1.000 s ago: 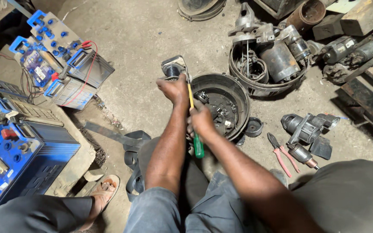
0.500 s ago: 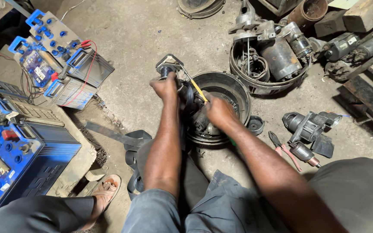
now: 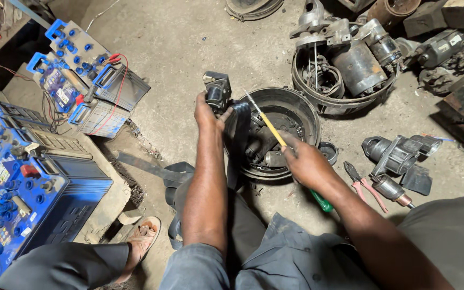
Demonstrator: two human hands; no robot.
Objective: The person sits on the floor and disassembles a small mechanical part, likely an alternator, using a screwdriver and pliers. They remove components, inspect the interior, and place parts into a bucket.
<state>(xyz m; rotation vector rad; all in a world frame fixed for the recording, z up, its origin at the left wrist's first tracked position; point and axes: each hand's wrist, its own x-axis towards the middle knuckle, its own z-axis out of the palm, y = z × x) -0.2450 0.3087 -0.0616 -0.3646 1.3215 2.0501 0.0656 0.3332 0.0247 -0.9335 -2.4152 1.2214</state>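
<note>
Standing far left, blue batteries (image 3: 22, 198) carry pale labels; left hand (image 3: 206, 114) grips a black part (image 3: 217, 91), right hand (image 3: 306, 162) clasps a screwdriver (image 3: 275, 134).

An auto-electrical repair workshop — blue-capped batteries (image 3: 89, 88) stacked left of the left hand (image 3: 206, 111), dismantled starter motors (image 3: 353, 56) beyond the right hand (image 3: 304, 161), red-handled pliers (image 3: 363, 185) beside it on the oil-stained concrete floor (image 3: 189, 43).

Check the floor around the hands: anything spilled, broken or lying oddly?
No spill shows. The left hand grips a small black metal part; the right hand holds a yellow-shafted, green-handled screwdriver over the round black metal drum. Red-handled pliers lie loose on the concrete beside it.
</note>
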